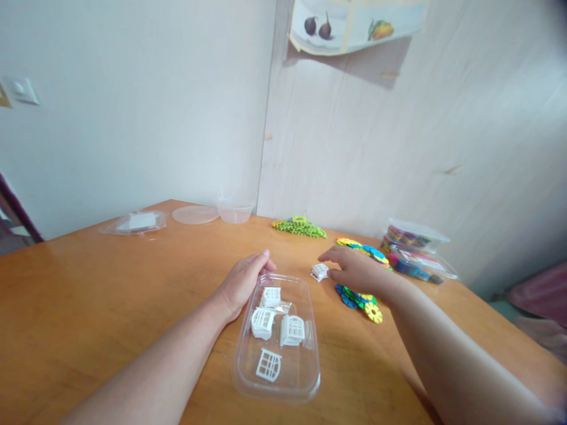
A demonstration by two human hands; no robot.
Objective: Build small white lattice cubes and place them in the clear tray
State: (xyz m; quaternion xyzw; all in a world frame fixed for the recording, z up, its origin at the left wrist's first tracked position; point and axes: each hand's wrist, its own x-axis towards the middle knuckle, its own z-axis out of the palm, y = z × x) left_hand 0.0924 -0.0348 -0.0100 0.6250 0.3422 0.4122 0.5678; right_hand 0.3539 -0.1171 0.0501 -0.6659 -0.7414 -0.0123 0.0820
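Observation:
In front of me on the table lies a clear plastic container holding several white toy window frames, some stacked and one loose. My left hand is closed against the container's far left corner, its fingertips at the far rim. To the right of the container, a small stack of white window frames sits on the tabletop. Over its right side reaches my right hand, with thumb and fingers apart. Whether the fingertips touch the stack, I cannot tell.
Colourful notched discs lie around my right hand. Behind are a green pile of linking pieces, a clear bowl, a round lid and a plastic package. Filled clear boxes stand at the right, near the wall.

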